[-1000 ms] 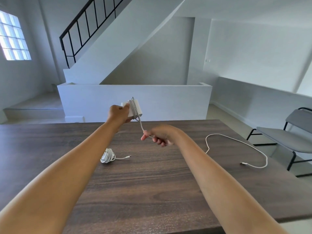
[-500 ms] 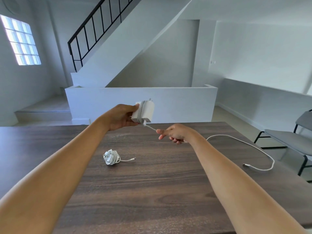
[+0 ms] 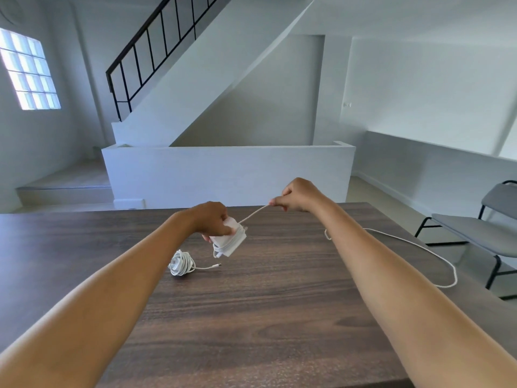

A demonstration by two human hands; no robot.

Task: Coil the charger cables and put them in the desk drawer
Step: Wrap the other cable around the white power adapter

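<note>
Your left hand (image 3: 211, 218) grips the white charger brick (image 3: 228, 242), cable turns wound round it, held above the table (image 3: 251, 317) toward its far edge. Your right hand (image 3: 298, 195) is closed, pinching the white cable (image 3: 253, 214), which runs taut from the brick up to your fingers. The cable's loose remainder (image 3: 419, 247) trails to the table's right edge. A second coiled charger cable (image 3: 181, 263) lies on the table, just nearer you than the brick. Grey chair (image 3: 481, 233) beyond the right edge.
</note>
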